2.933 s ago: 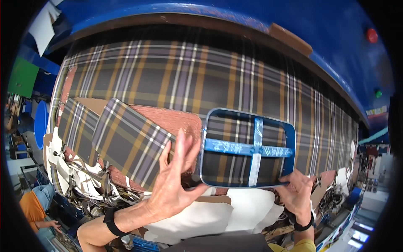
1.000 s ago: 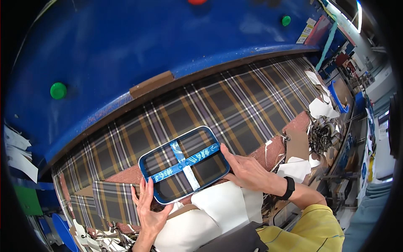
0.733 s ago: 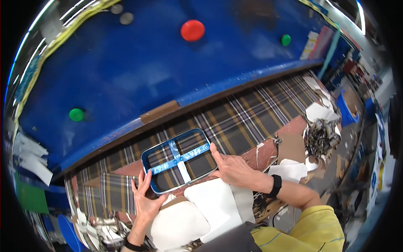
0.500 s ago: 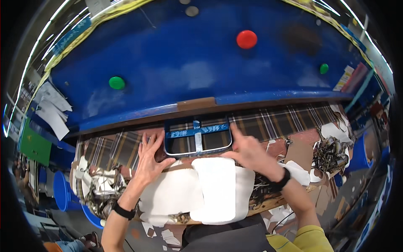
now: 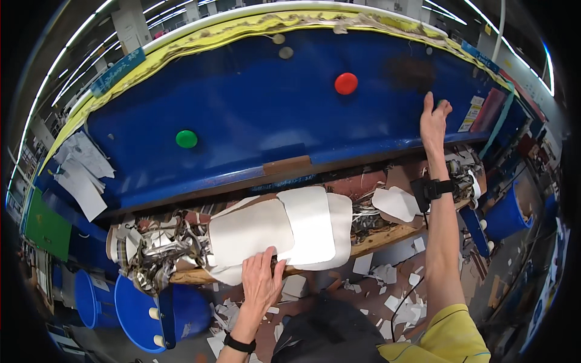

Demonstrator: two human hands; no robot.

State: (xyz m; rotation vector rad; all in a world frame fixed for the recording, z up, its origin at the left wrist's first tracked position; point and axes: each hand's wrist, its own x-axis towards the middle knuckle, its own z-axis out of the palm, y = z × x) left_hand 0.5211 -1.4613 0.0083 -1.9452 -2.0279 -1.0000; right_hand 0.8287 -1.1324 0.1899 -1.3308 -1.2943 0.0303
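The left hand [image 5: 261, 279] lies flat and open on the white cut pieces [image 5: 284, 230] at the worktop's [image 5: 375, 242] near edge, gripping nothing. The right hand [image 5: 434, 121], fingers loosely extended, presses against the blue machine head [image 5: 254, 115] near its right end.

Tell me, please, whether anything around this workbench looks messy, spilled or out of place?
Yes. White offcuts litter the floor below the bench edge, and a tangle of fabric scraps spills over the bench's left end. The left hand rests on the stack of white cut pieces, which overhangs the edge unevenly.
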